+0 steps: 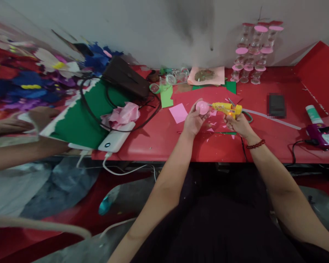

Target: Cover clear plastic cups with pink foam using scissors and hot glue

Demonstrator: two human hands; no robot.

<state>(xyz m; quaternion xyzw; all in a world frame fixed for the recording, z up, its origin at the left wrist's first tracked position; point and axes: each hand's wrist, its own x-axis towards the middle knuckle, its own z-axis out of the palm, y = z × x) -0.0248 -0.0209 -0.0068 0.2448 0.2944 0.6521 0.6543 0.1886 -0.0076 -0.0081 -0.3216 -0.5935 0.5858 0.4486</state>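
In my left hand [194, 118] is a pink round piece [202, 107], its glossy face turned up; whether a cup sits beneath it is hidden. My right hand [237, 123] is wrapped round a yellow hot glue gun [222, 106] with an orange light glowing near its grip. The gun's nozzle points left and reaches the edge of the pink piece; I cannot tell if they touch. Under both hands lies red paper [192, 95] strewn with small pink scraps. A square of pink paper [178, 113] lies left of my left hand.
Stacked clear cups with pink discs [248, 58] stand by the wall. Loose plastic cups [175, 76] lie at the back. A white power bank [116, 138] and black cable are to the left; a purple device [322, 135] is at right. A co-worker's hands [19, 124] are far left.
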